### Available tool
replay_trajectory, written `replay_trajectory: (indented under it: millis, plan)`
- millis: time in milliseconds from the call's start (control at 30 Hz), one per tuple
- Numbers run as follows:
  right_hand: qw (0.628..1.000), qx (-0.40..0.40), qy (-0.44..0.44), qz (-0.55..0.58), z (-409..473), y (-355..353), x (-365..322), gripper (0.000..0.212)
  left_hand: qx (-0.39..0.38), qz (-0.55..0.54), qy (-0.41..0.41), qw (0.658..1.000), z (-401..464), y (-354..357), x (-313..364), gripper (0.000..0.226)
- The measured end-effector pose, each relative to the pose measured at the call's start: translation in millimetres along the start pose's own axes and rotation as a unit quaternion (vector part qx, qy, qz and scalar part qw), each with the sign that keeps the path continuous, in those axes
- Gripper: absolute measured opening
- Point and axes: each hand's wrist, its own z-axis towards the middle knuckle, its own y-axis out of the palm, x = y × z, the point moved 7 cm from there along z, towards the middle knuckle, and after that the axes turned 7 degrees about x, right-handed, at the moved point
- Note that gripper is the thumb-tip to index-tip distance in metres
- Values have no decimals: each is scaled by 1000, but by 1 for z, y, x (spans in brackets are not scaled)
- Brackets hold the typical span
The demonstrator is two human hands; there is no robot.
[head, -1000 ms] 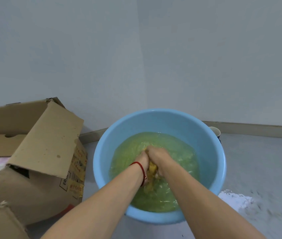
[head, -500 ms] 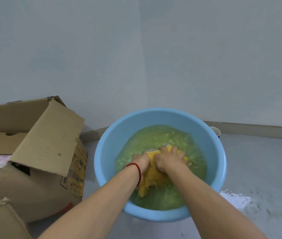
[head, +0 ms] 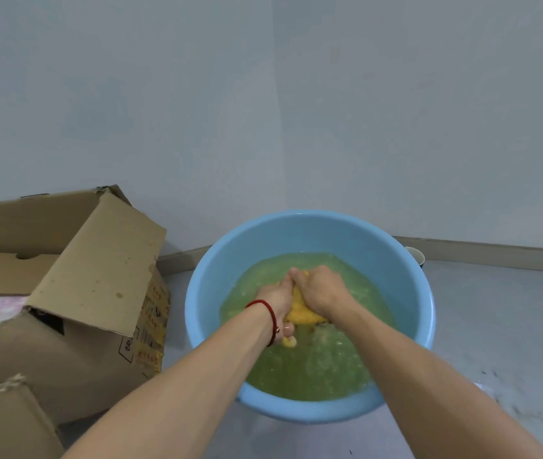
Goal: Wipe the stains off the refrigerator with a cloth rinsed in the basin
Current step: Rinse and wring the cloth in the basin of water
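A round light-blue basin (head: 310, 226) stands on the floor, part full of greenish, rippling water. A wet yellow cloth (head: 301, 309) is bunched up at the water's middle. My left hand (head: 278, 298), with a red string on the wrist, grips the cloth's left side, and a small end of cloth sticks out below it. My right hand (head: 321, 291) grips the cloth from the right. The fingertips of both hands meet over the top of the cloth. Most of the cloth is hidden under my hands. The refrigerator is not in view.
An open cardboard box (head: 91, 293) with a hanging flap sits close to the basin's left side, with another cardboard piece (head: 5, 422) at the lower left. A small cup (head: 416, 255) stands behind the basin's right rim. Pale walls meet in a corner behind; grey floor spreads to the right.
Half a second ago the cloth was spread wider between my hands. My hands have since drawn together and bunched it tighter, and the water still ripples.
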Motion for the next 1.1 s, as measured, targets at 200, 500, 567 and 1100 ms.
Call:
replay_trajectory:
  millis: [200, 500, 567, 1100]
  plan:
    - [986, -72, -88, -120, 4, -53, -1, 49, -66, 45, 182, 980, -40, -11, 67, 18]
    - [948, -217, -219, 74, -29, -82, -51, 104, -147, 137, 301, 932, -105, -10, 154, 35]
    - [944, -196, -218, 154, -36, -73, -57, 100, -193, 119, 263, 938, -110, -10, 159, 29]
    - [957, -76, -92, 262, -19, -119, -50, 27, -282, 72, 315, 903, -85, 11, 66, 72]
